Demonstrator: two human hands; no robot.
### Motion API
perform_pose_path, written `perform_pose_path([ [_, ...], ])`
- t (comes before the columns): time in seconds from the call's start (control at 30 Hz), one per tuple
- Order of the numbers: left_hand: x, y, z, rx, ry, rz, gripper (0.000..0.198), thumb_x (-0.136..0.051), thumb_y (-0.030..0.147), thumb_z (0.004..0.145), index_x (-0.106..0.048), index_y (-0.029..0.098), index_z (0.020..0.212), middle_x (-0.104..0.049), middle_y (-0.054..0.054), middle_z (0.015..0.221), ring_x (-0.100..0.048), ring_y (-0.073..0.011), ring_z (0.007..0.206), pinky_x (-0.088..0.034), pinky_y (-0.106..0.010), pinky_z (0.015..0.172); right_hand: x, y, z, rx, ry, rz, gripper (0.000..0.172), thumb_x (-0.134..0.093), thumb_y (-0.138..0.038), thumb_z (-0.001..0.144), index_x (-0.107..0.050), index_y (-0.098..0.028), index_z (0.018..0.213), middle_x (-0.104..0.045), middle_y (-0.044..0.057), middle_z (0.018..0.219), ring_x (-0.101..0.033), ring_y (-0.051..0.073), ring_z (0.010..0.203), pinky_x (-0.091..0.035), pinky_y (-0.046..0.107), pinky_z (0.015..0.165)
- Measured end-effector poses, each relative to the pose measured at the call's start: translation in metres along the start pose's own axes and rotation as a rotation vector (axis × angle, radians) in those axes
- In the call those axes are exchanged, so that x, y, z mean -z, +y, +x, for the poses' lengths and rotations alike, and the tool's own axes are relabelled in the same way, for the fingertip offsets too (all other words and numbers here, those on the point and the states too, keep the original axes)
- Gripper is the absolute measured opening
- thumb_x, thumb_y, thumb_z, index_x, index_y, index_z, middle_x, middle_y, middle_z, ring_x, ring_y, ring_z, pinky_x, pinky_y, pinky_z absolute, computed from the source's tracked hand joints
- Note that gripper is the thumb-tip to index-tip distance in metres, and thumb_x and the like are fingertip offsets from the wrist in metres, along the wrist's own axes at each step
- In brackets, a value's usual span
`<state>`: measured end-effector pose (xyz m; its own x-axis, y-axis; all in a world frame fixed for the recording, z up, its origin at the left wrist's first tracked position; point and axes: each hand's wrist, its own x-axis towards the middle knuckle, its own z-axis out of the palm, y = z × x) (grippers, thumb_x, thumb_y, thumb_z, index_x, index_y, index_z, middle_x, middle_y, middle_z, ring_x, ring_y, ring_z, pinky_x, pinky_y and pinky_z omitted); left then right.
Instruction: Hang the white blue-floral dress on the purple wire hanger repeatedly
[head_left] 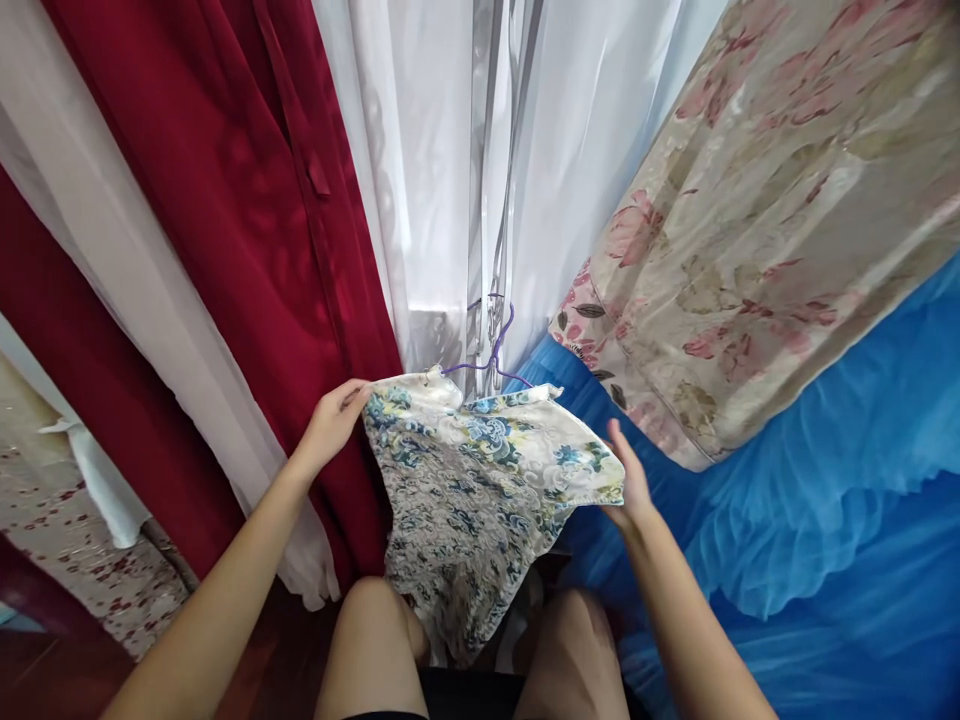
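Observation:
A white blouse (480,470) with a blue, green and yellow floral pattern is spread out in front of me, its lower part hanging down between my knees. Its collar opening sits over a purple hanger (499,350), whose hook points up; the hanger's arms go inside the garment. My left hand (336,425) pinches the blouse at its left shoulder edge. At the opposite sleeve end is my right hand (631,478), with its fingers curled behind the fabric and mostly hidden, and its thumb raised beside the edge.
White ribbons (496,200) hang down behind the hanger, before a long white gown (420,150). A dark red gown (225,170) hangs on the left, a pink-flowered cream dress (720,270) on the right. Blue tulle (810,530) spreads at lower right. Dark brown floor (285,660) shows below.

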<state>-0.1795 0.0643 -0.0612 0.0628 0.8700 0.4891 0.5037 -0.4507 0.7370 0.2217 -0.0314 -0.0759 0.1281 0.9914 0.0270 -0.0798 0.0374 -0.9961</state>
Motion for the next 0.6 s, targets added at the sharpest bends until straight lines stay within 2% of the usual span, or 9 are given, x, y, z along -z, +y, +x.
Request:
perform_pose_path([
  [0.03,0.0,-0.008,-0.008,0.035,0.028,-0.078,0.044,-0.057,0.056,0.092,-0.072,0.016,0.105,-0.075,-0.009,0.101,-0.069,-0.0247,0.093,-0.054,-0.035,0.085,0.009,0.0,-0.003,0.002,-0.03,0.007,0.072,-0.038,-0.074,0.094,-0.074,-0.012,0.104,-0.074,0.013,0.089,-0.073,0.03,0.089,-0.058,0.037,0.069],
  [0.1,-0.004,-0.014,-0.024,0.094,0.162,-0.18,0.045,-0.065,0.056,0.087,-0.071,0.015,0.103,-0.075,-0.009,0.097,-0.07,-0.0247,0.091,-0.056,-0.034,0.082,0.023,-0.004,-0.01,0.03,-0.044,-0.006,0.063,-0.058,-0.074,0.084,-0.074,-0.016,0.101,-0.075,0.009,0.079,-0.074,0.03,0.08,-0.057,0.035,0.063],
  [0.17,-0.01,-0.007,-0.034,0.088,0.332,-0.219,0.044,-0.066,0.053,0.088,-0.07,0.014,0.109,-0.075,-0.01,0.102,-0.07,-0.025,0.096,-0.057,-0.036,0.089,0.027,-0.011,-0.016,0.058,0.002,0.002,0.051,-0.071,-0.065,0.079,-0.074,-0.018,0.1,-0.075,0.006,0.076,-0.073,0.029,0.075,-0.057,0.034,0.06],
  [0.23,-0.013,0.013,-0.035,-0.002,0.43,-0.213,0.045,-0.063,0.048,0.092,-0.066,0.016,0.123,-0.071,-0.011,0.118,-0.068,-0.0255,0.109,-0.054,-0.039,0.099,0.025,-0.02,-0.018,0.065,0.058,0.076,0.047,-0.073,-0.06,0.08,-0.073,-0.018,0.101,-0.075,0.006,0.077,-0.073,0.029,0.074,-0.057,0.034,0.06],
  [0.3,-0.013,0.042,-0.03,-0.135,0.398,-0.118,0.046,-0.06,0.044,0.095,-0.06,0.02,0.134,-0.062,-0.012,0.136,-0.06,-0.0265,0.125,-0.049,-0.042,0.108,0.021,-0.028,-0.018,0.077,0.123,0.145,0.045,-0.072,-0.057,0.081,-0.072,-0.018,0.103,-0.076,0.008,0.081,-0.073,0.028,0.074,-0.058,0.035,0.062],
  [0.37,-0.011,0.071,-0.022,-0.268,0.302,0.075,0.05,-0.061,0.04,0.094,-0.054,0.025,0.141,-0.051,-0.01,0.149,-0.05,-0.0285,0.137,-0.042,-0.046,0.115,0.021,-0.033,-0.019,0.114,0.205,0.173,0.043,-0.071,-0.056,0.082,-0.07,-0.019,0.104,-0.076,0.008,0.085,-0.073,0.028,0.075,-0.058,0.035,0.064],
  [0.43,-0.012,0.094,-0.017,-0.383,0.209,0.294,0.062,-0.065,0.035,0.091,-0.044,0.029,0.149,-0.041,-0.008,0.158,-0.037,-0.0315,0.146,-0.03,-0.053,0.122,0.027,-0.032,-0.029,0.16,0.291,0.178,0.042,-0.069,-0.056,0.084,-0.069,-0.02,0.106,-0.076,0.008,0.088,-0.073,0.028,0.075,-0.058,0.036,0.064],
  [0.53,-0.025,0.1,-0.015,-0.491,0.079,0.506,0.084,-0.069,0.026,0.084,-0.028,0.032,0.157,-0.032,-0.009,0.163,-0.025,-0.0371,0.151,-0.015,-0.062,0.124,0.037,-0.022,-0.064,0.157,0.305,0.122,0.041,-0.066,-0.058,0.085,-0.071,-0.023,0.105,-0.074,0.007,0.081,-0.071,0.03,0.073,-0.057,0.037,0.061],
  [0.6,-0.042,0.087,-0.021,-0.512,-0.006,0.518,0.085,-0.071,0.022,0.08,-0.031,0.031,0.155,-0.041,-0.011,0.156,-0.031,-0.0394,0.147,-0.015,-0.065,0.123,0.037,-0.013,-0.099,0.117,0.184,0.043,0.042,-0.066,-0.065,0.083,-0.074,-0.025,0.095,-0.071,0.007,0.074,-0.069,0.031,0.072,-0.055,0.038,0.06],
])
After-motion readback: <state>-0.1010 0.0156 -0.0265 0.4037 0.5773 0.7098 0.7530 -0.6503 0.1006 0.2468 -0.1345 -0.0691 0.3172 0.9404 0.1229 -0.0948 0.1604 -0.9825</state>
